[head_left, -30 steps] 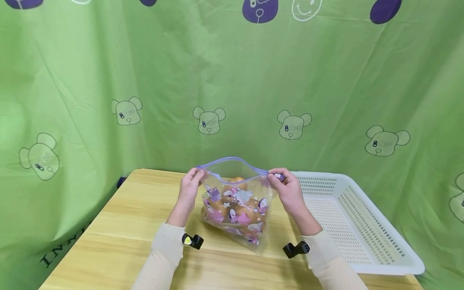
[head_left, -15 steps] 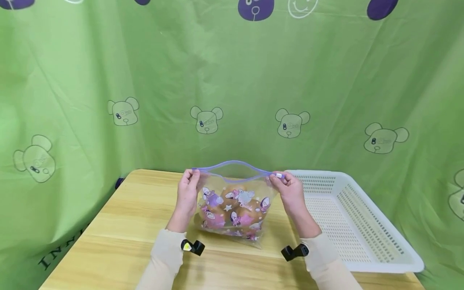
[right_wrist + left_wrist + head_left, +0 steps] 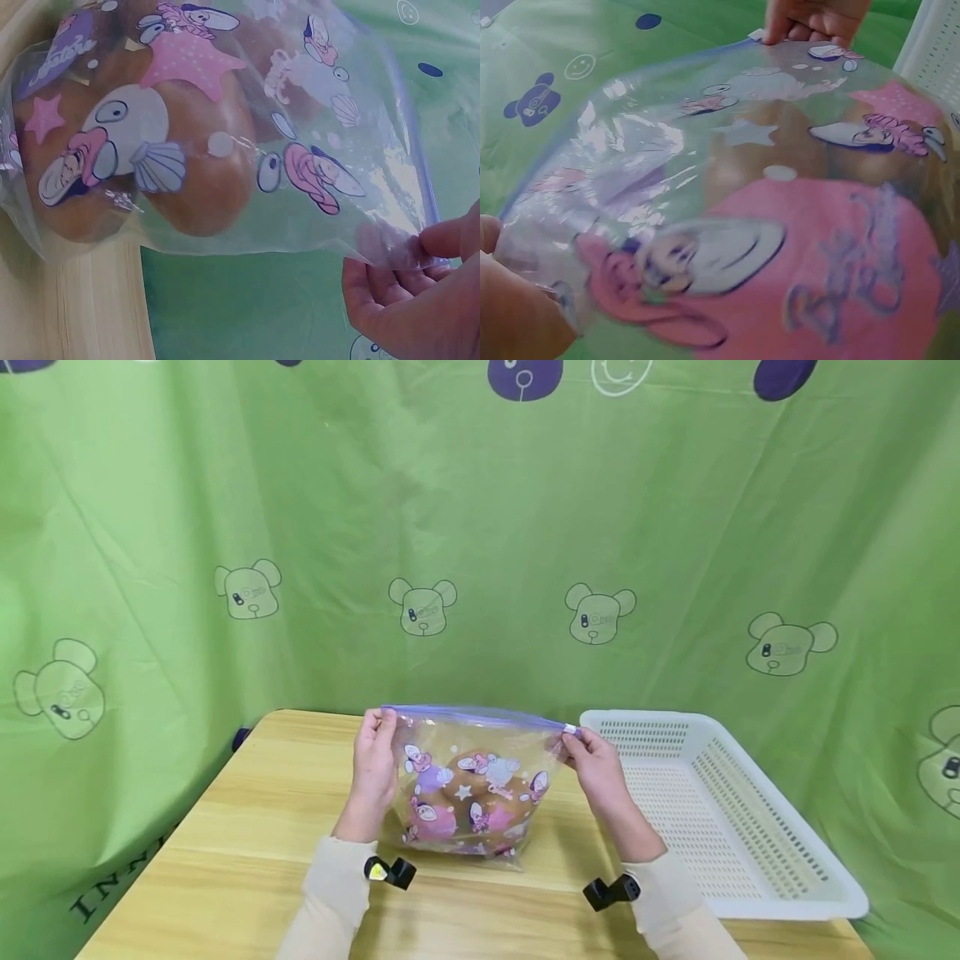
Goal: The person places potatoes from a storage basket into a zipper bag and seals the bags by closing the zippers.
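Observation:
A clear zip bag (image 3: 468, 793) printed with pink and purple cartoon figures stands on the wooden table (image 3: 247, 843), drawn wide by both hands. Several smooth, rounded brown things (image 3: 206, 161) show through its plastic, bunched in the lower part. My left hand (image 3: 375, 758) pinches the top left corner. At the opposite corner my right hand (image 3: 597, 770) pinches the plastic just below the white slider (image 3: 571, 729). The purple zip strip (image 3: 480, 717) runs nearly straight between them, its two edges close together. In the right wrist view, thumb and curled fingers (image 3: 382, 289) grip the bag's corner.
A white perforated plastic basket (image 3: 798, 908) sits at the table's right side, close by my right forearm. Behind the table hangs a green curtain (image 3: 495, 527) with bear-head prints.
The bag's mouth, an open oval earlier, has flattened to a narrow line. My left hand has moved slightly left, widening the bag; both hands keep their corners.

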A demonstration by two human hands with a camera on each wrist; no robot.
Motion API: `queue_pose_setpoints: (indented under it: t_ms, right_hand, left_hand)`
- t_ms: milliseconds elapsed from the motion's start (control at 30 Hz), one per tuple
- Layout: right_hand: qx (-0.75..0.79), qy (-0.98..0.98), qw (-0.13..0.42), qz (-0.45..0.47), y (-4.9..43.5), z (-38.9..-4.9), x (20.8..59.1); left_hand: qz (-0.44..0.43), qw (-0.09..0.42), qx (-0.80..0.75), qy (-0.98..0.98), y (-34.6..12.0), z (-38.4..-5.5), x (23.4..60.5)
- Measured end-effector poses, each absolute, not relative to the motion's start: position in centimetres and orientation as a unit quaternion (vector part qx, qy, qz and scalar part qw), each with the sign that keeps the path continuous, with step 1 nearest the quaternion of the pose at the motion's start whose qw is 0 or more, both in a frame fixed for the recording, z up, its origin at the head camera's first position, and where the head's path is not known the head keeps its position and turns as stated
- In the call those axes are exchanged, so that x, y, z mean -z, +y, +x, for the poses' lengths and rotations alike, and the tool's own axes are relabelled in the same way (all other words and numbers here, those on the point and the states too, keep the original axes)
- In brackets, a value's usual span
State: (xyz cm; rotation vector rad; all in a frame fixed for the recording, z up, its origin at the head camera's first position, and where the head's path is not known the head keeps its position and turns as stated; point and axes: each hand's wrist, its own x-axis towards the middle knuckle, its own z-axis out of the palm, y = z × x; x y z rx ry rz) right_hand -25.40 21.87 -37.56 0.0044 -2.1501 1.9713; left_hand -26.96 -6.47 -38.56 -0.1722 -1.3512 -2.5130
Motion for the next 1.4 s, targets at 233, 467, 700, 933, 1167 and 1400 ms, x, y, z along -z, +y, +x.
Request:
queue_pose_setpoints:
  t_ms: [233,467,700,933,1167,1400]
  right_hand:
    - [-0.660,-0.738,0.141,0.008,21.8,-25.1,37.6]
    - [-0.643,-0.732,0.224,0.015,20.8,-24.5,37.8]
    - [-0.658,-0.710,0.249,0.036,20.2,-24.6,37.9]
    - [-0.673,-0.695,0.244,0.069,20.4,-25.0,38.3]
    - [-0.698,-0.663,0.251,0.102,20.3,-25.3,38.4]
    - [-0.695,-0.660,0.251,0.136,20.1,-25.5,38.3]
  left_hand:
    - [-0.087,0.144,0.867,-0.469,-7.7,-26.3,38.0]
    - [-0.035,0.197,0.840,-0.504,-8.4,-26.1,37.3]
    - [0.014,0.268,0.730,-0.629,-8.5,-26.5,35.9]
    - [-0.065,0.333,0.436,-0.833,-7.2,-25.6,34.8]
    - [-0.231,0.317,0.226,-0.892,-4.2,-25.0,33.9]
    - [-0.318,0.284,0.122,-0.897,-1.2,-25.3,32.9]
